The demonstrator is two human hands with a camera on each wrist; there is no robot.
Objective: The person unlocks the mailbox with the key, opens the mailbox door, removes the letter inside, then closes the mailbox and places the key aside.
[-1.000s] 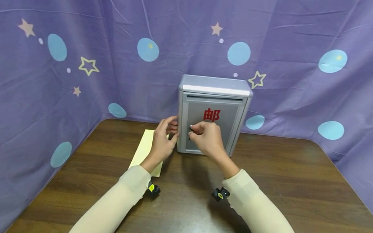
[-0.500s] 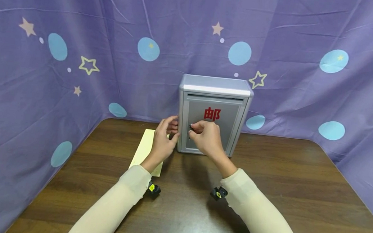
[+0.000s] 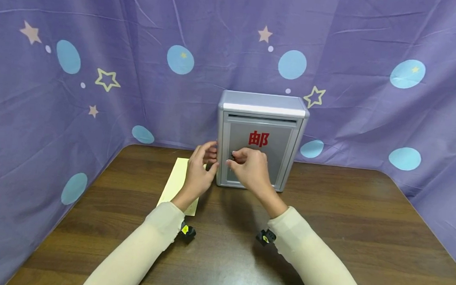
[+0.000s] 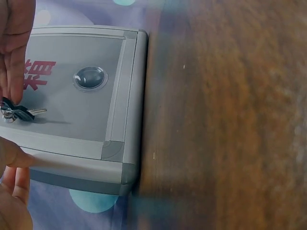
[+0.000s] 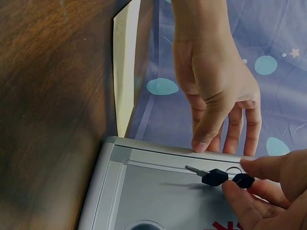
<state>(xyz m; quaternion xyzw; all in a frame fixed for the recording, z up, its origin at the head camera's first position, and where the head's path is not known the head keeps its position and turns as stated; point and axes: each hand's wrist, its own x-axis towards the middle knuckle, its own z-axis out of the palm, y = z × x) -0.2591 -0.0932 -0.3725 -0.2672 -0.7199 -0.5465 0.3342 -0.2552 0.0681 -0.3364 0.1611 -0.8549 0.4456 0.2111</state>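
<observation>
A silver-grey mailbox (image 3: 262, 129) stands upright at the back of the table, its door closed, with red characters on the front. At the door's left side, my right hand (image 3: 253, 168) pinches the black head of a key (image 5: 243, 180) at the lock (image 4: 8, 116) between thumb and finger. A second black-headed key (image 5: 215, 177) hangs beside it on a thin ring (image 5: 234, 168). My left hand (image 3: 199, 171) touches the mailbox's left side with thumb and fingertips, its fingers loosely bent.
A pale yellow paper (image 3: 175, 181) lies on the brown wooden table (image 3: 324, 237), partly under my left hand and wrist. Behind the mailbox hangs a purple curtain (image 3: 220, 31) with stars and blue ovals. A slot (image 3: 262, 119) runs across the mailbox's upper front.
My right hand's fingers have shifted slightly at the key, the thumb moving a little left and its wrist easing left. The left hand stays at the mailbox's side.
</observation>
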